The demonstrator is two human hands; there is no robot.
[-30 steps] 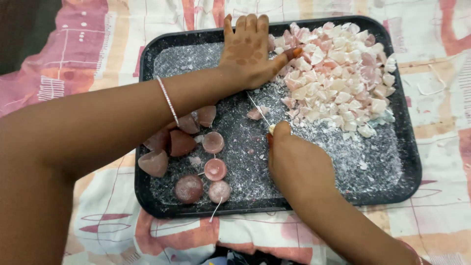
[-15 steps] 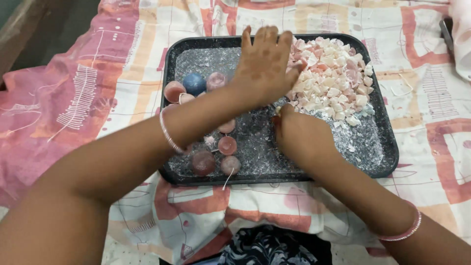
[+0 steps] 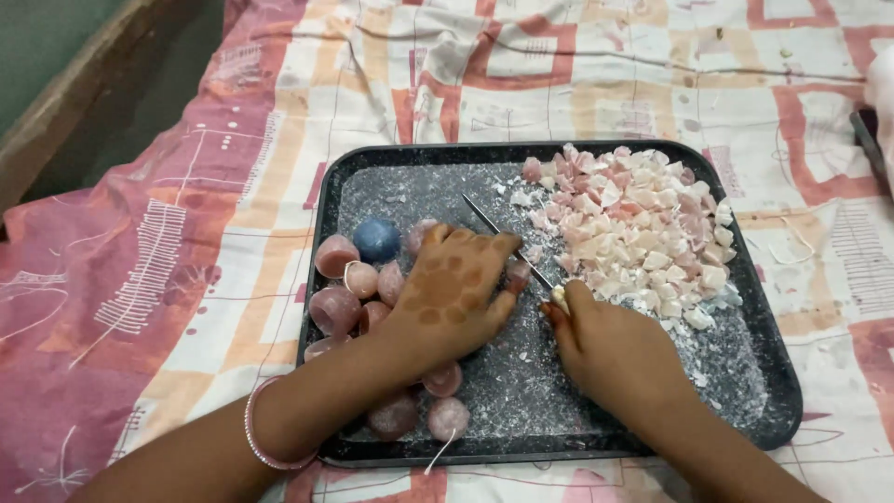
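Observation:
A dark rectangular tray (image 3: 787,373) lies on a patterned cloth. My right hand (image 3: 610,349) grips a thin knife (image 3: 507,244), its blade pointing up and left over the tray. My left hand (image 3: 452,293) rests palm down on a cluster of small round pink candles (image 3: 335,309), its fingertips on a pink piece (image 3: 518,274) beside the blade. One blue candle (image 3: 376,239) sits among the pink ones. A heap of pale pink and white wax chunks (image 3: 638,233) fills the tray's right half.
White wax crumbs dust the tray floor. The cloth (image 3: 168,261) with pink, orange and white blocks spreads all round. A dark wooden edge (image 3: 65,112) runs along the upper left. A dark object (image 3: 868,140) pokes in at the right edge.
My left hand has pulled back from the chunk heap to the candle cluster on the left. The knife blade now shows between the hands. The view has moved closer.

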